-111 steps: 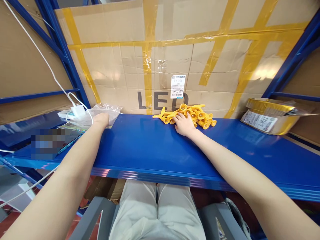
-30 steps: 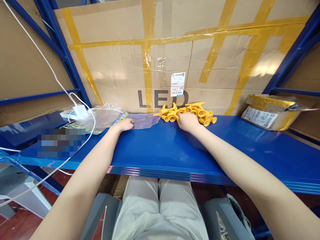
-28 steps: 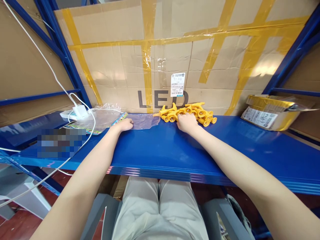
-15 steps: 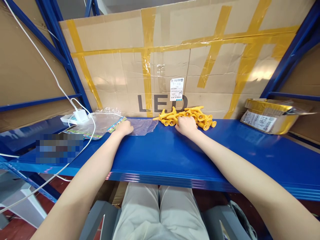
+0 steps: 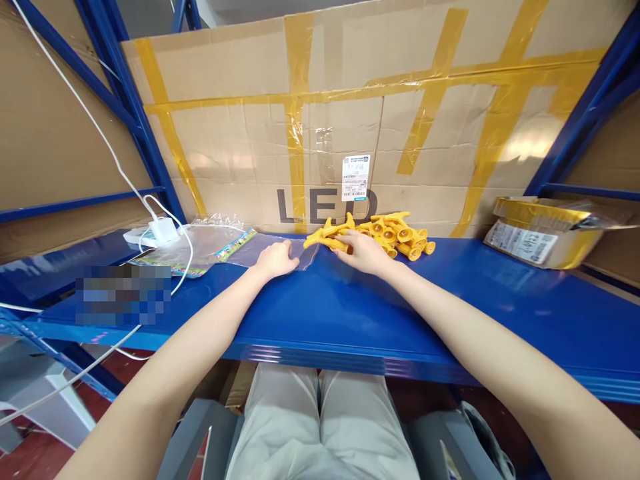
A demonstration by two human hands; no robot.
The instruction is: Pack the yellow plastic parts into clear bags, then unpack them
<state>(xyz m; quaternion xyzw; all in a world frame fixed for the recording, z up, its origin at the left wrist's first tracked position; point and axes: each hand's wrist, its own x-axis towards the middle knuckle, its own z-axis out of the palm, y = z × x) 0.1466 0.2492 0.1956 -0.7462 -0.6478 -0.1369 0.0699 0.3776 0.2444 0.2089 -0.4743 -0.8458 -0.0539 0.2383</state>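
Observation:
My left hand [image 5: 277, 261] lies over a clear plastic bag [image 5: 245, 252] with a colourful printed strip, near the bag's right end. Its thumb and fingers look slightly apart, with nothing visible between them. My right hand [image 5: 367, 253] is at the left side of a pile of yellow plastic pieces [image 5: 403, 235], which have round cup-like ends and forked tips. Thumb and fingers close around one yellow plastic piece [image 5: 320, 237], whose forked end points left over the bag's edge. The palm hides part of the pile.
Behind the blue shelf [image 5: 310, 313] stands a large taped cardboard sheet [image 5: 240, 153] marked LED. An opened small carton [image 5: 545, 233] sits at right. At left are a white charger [image 5: 163, 231], its cable, more clear packaging [image 5: 205, 247] and a blurred-out item [image 5: 123, 293].
My left hand has slid right along the bag and loosened from a fist. My right hand has shifted slightly left, and a yellow piece now reaches over the bag's edge.

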